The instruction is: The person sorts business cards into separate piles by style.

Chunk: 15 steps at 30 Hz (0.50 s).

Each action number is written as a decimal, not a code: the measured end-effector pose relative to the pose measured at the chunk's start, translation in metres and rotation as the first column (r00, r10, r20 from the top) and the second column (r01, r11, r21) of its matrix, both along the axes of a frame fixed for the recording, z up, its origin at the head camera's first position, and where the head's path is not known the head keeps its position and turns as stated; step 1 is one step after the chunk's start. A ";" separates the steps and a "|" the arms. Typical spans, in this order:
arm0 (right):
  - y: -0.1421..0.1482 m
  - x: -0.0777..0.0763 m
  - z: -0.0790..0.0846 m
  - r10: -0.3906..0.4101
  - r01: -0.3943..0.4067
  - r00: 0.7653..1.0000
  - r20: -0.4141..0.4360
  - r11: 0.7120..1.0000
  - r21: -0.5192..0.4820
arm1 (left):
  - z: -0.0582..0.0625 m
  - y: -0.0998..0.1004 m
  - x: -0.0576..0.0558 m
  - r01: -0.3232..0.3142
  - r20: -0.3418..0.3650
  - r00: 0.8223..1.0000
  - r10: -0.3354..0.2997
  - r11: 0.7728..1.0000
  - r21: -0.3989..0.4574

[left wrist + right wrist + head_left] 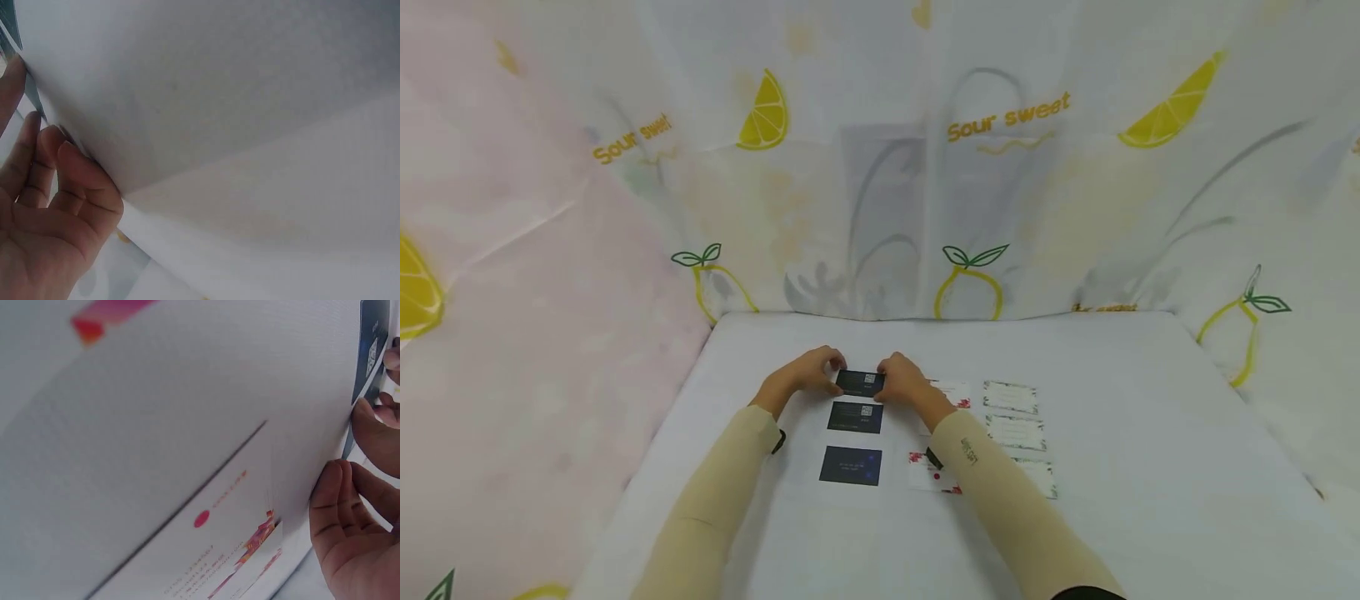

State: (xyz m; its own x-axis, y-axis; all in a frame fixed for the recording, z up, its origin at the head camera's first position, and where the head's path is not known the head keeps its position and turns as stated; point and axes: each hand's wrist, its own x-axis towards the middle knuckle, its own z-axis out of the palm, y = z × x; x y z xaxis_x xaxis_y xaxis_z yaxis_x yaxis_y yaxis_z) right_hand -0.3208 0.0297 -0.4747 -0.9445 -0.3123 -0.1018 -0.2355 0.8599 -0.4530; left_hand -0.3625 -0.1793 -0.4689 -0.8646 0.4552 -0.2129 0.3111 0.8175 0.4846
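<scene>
Head view: the top card [856,385] lies just beyond the middle card [854,417]. Your left hand [814,369] pinches its left end, fingers and thumb curled in; your right hand [907,382] does likewise at its right end. Uneven pressure could skew it, and a pull nearer you could nudge the middle card. Your right sleeve [1000,492] crosses over the red cards [922,477] right of the middle card; a low forearm could drag them. "Sour sweet" marks the backdrop [887,217] well beyond the middle card. One red card seems to read "1234567"; sleeve lettering is too small to tell.
</scene>
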 end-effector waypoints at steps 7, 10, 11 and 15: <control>-0.001 -0.004 -0.001 0.088 -0.088 0.996 0.006 0.996 0.003 | 0.005 0.009 0.004 0.019 -0.031 0.999 -0.019 1.000 -0.006; 0.001 -0.006 -0.002 0.075 -0.075 0.997 0.012 0.997 0.002 | 0.006 0.012 0.004 0.015 -0.035 0.999 -0.015 1.000 -0.001; 0.002 -0.007 -0.002 0.072 -0.072 0.997 0.016 0.997 -0.008 | 0.005 0.012 0.003 0.009 -0.036 0.999 -0.009 1.000 -0.001; 0.002 -0.009 -0.004 0.078 -0.077 0.997 0.025 0.997 -0.027 | 0.000 0.010 0.002 -0.011 -0.032 0.999 0.011 1.000 0.001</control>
